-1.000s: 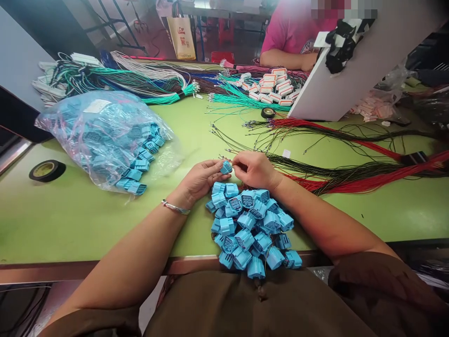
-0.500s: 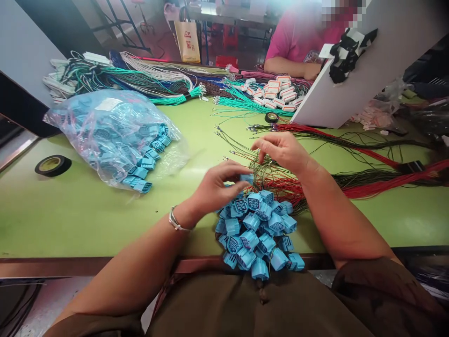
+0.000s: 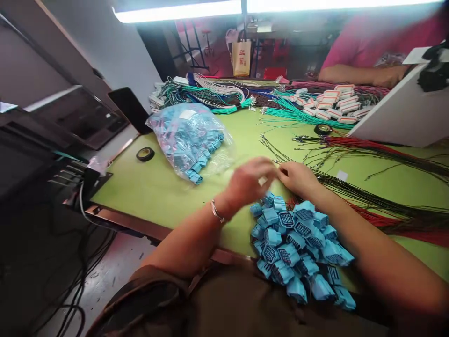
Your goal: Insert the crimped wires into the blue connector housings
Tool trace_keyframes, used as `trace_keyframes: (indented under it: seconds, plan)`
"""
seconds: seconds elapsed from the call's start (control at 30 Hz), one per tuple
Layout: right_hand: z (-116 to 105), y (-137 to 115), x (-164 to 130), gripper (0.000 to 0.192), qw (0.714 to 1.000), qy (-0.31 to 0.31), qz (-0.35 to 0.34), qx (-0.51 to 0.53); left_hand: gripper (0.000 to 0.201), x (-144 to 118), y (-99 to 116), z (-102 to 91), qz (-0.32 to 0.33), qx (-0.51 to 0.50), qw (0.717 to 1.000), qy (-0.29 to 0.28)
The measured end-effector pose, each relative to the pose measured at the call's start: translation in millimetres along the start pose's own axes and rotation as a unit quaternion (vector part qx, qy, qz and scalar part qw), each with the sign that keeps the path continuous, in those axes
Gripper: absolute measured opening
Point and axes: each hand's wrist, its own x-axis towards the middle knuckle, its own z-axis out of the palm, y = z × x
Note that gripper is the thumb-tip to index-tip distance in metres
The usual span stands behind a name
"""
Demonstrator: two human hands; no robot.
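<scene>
Only one piece of lettering shows: red characters printed down the front of a tan paper bag [image 3: 242, 58] that stands on the floor beyond the far edge of the bench [image 3: 154, 187]. They are too small and blurred to read. A white label on the clear plastic bag of blue connectors [image 3: 191, 138] shows no legible print.

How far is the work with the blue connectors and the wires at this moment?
Done: the pile of blue connectors at the table edge seems wired, though blur hides detail. In hand: left hand and right hand meet above the pile; what they hold is blurred. Left: the bag of connectors and loose dark wires.
</scene>
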Motion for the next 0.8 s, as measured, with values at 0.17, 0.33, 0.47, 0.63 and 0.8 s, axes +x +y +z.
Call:
trace_keyframes:
  seconds: [0.17, 0.33, 0.47, 0.63, 0.8]
  plan:
    - [-1, -6, -8, 0.026, 0.996, 0.013, -0.017, -0.083, 0.017, 23, -97, -58.2, -0.231, 0.196, 0.932, 0.201]
    - [5, -5, -7, 0.022, 1.0, 0.002, -0.007, -0.024, 0.022, 26, -125, -61.6, -0.258, 0.284, 0.907, 0.175]
    - [6, -1, -4, 0.023, 1.0, -0.01, 0.01, 0.025, 0.027, 27, -126, -57.1, -0.226, 0.34, 0.907, 0.102]
    - [8, 5, 0, 0.016, 0.993, 0.032, 0.016, 0.116, 0.029, 24, -127, -63.5, -0.187, 0.372, 0.905, 0.083]
    - [11, 8, -2, 0.01, 0.953, 0.106, 0.057, 0.276, 0.028, 22, -89, -53.5, -0.152, 0.291, 0.934, 0.142]
